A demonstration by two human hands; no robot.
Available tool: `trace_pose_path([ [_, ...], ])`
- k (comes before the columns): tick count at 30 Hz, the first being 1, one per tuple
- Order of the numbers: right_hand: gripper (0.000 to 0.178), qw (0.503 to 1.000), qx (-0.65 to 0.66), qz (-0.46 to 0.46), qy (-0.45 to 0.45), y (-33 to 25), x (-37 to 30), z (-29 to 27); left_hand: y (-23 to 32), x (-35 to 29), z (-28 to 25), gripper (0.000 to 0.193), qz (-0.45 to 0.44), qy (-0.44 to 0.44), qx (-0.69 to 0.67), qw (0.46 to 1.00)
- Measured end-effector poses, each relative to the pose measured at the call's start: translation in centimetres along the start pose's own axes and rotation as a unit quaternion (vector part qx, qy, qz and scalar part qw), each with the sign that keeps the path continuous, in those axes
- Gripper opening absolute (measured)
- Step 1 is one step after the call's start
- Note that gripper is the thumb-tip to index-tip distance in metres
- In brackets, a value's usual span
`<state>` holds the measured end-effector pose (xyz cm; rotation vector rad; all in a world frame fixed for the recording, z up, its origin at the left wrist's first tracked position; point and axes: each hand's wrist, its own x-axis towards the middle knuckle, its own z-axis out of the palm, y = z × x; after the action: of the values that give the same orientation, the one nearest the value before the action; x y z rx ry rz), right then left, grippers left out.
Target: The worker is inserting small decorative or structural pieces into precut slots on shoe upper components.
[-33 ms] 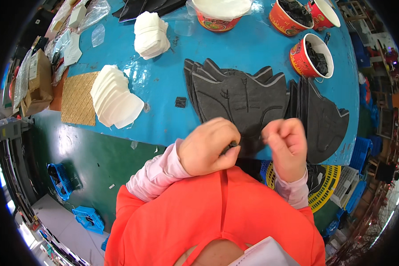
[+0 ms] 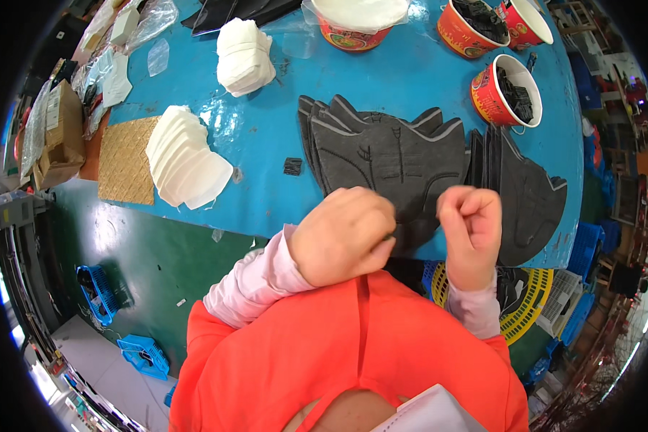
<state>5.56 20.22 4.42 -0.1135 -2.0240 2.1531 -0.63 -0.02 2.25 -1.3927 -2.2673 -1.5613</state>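
My left hand is closed in front of the dark grey shaped fabric pieces, knuckles up. Only a dark sliver shows by its thumb; what it holds is mostly hidden. To its right my right hand is raised with the fingers curled in and the thumb against them. Whether anything small sits in that pinch cannot be seen. The two hands are apart. Behind them the grey pieces lie overlapped in a stack, with stitched lines and light edges. A second grey stack lies beyond my right hand. Left of the first stack is a small black bundle.
Red paper bowls hold black bits, one at the right and another behind it. White shaped pads fan out beside a tan patterned board; more white pads stand farther back. A yellow basket is below the table's edge.
My right hand has shifted slightly to the right, away from the left. My left hand has turned a little, and the dark thing by its thumb shows less.
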Motion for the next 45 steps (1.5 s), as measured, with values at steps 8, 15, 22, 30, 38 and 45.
trace_pose_path([
  [8, 0.020, 0.929, -0.337, -0.153, 0.010, 3.9, 3.4, -0.9, -0.8, -1.0, 1.0, 0.023, 0.053, -0.024, 0.149, 0.987],
  [15, 0.024, 0.925, -0.350, -0.150, -0.015, 4.3, 3.4, -0.8, -0.3, -0.7, 1.4, 0.020, 0.030, -0.011, 0.158, 0.987],
  [22, 0.025, 0.916, -0.367, -0.159, -0.003, 4.5, 3.5, -0.5, -0.2, -0.8, 1.6, 0.025, 0.017, -0.019, 0.159, 0.987],
  [30, 0.022, 0.895, -0.408, -0.179, -0.021, 4.3, 3.6, -0.5, -0.6, 1.2, 2.3, 0.029, 0.022, 0.002, 0.227, 0.974],
  [38, 0.031, 0.874, -0.437, -0.200, 0.069, 2.9, 3.1, -1.1, -0.9, 1.6, 3.0, 0.022, 0.009, -0.038, 0.294, 0.955],
  [45, 0.035, 0.801, -0.550, -0.234, -0.013, 3.8, 2.1, -1.1, -1.1, 1.5, 3.3, 0.022, 0.009, -0.020, 0.288, 0.957],
])
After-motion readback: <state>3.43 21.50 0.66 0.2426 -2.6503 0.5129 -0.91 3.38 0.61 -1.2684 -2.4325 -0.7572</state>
